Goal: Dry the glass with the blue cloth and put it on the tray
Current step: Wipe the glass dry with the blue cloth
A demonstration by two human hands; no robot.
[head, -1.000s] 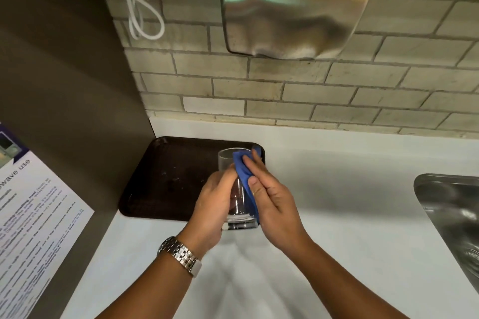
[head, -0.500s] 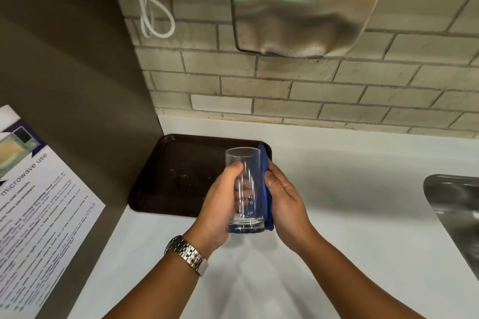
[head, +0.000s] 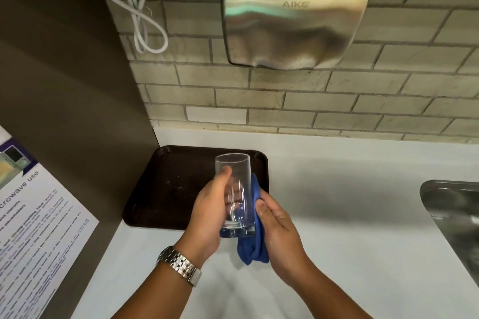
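Drying underway: tall clear glass gripped in left hand, right hand pressing blue cloth against it, just before dark brown tray, placement pending.

Clear glossy glass, soft blue cloth, brushed-metal dryer.

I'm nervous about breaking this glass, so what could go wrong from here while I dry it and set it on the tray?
The glass is held in the air by the left hand alone on one side; if it is still wet it might slip and fall to the counter. The blue cloth, pressed on by the right hand, covers only the lower side, so the rim may stay undried. The tray has a raised edge the base could catch.
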